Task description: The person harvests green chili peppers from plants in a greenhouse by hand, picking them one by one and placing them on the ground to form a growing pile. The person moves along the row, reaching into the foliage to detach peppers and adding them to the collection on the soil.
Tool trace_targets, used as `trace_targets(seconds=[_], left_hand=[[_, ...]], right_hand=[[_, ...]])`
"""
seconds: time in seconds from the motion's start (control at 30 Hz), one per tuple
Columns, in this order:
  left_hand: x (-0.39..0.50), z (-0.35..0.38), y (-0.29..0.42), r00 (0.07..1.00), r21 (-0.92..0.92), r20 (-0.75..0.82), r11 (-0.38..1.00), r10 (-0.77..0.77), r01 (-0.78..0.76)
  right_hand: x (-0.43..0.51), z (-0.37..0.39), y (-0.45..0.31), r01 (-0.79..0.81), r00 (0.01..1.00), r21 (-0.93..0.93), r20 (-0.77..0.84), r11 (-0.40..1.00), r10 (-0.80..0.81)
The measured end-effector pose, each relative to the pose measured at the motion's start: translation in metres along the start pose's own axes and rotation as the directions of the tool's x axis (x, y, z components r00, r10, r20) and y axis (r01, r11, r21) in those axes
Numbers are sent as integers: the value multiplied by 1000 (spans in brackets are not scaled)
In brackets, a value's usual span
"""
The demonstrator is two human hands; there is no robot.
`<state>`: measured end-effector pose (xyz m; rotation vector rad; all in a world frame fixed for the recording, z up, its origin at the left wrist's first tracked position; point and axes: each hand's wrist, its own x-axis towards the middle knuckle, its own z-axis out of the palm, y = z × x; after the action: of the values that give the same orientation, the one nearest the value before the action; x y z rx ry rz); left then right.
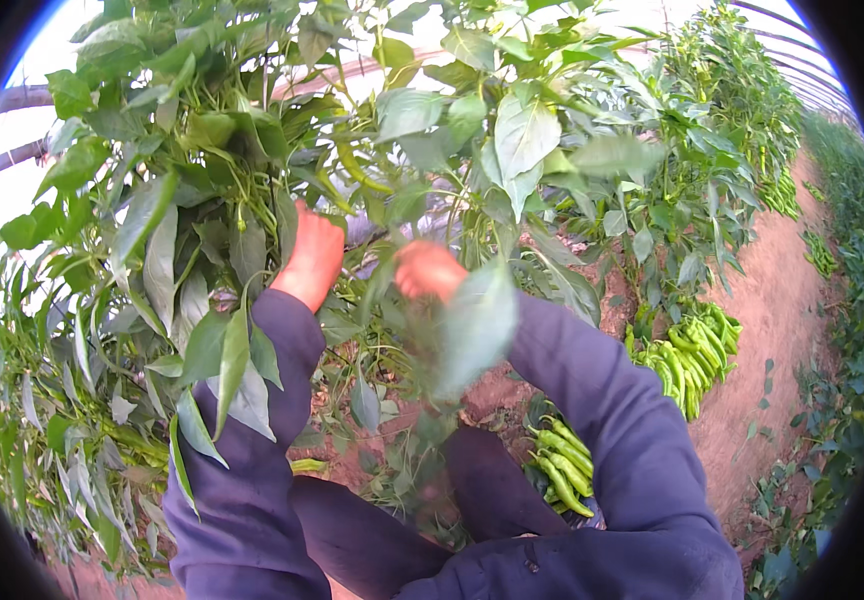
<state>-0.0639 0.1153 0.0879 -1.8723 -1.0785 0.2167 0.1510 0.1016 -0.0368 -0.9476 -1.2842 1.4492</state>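
Note:
Both my hands reach into tall green pepper plants point(252, 247). My left hand point(313, 251) is among the stems and leaves, its fingertips hidden by foliage, so what it touches cannot be told. To its right, my right hand point(428, 271) is curled and blurred, with a large blurred leaf point(477, 326) just below it; whether it holds anything does not show. Long green peppers point(360, 169) hang on the plant just above and between the hands. More picked green peppers point(567, 465) lie in a small pile beside my right forearm, near my knee.
A larger heap of green peppers point(691, 356) lies on the bare soil path point(777, 300) at the right. Farther along the path are more pepper piles point(781, 195). Plant rows stand on both sides, under a greenhouse frame point(799, 37). Low leafy plants point(844, 360) border the path's right edge.

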Motion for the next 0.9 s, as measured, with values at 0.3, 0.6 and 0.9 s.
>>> trace_targets(seconds=[0.3, 0.6, 0.9], left_hand=[[-10, 1, -3, 999, 61, -15, 998, 34, -33], [-3, 10, -3, 995, 96, -9, 990, 101, -99], [5, 10, 3, 988, 101, -100, 989, 115, -105]], right_hand=[[109, -64, 69, -108, 893, 246, -403, 963, 203], [107, -56, 100, -48, 803, 222, -572, 974, 169], [-106, 40, 97, 444, 739, -480, -282, 757, -612]])
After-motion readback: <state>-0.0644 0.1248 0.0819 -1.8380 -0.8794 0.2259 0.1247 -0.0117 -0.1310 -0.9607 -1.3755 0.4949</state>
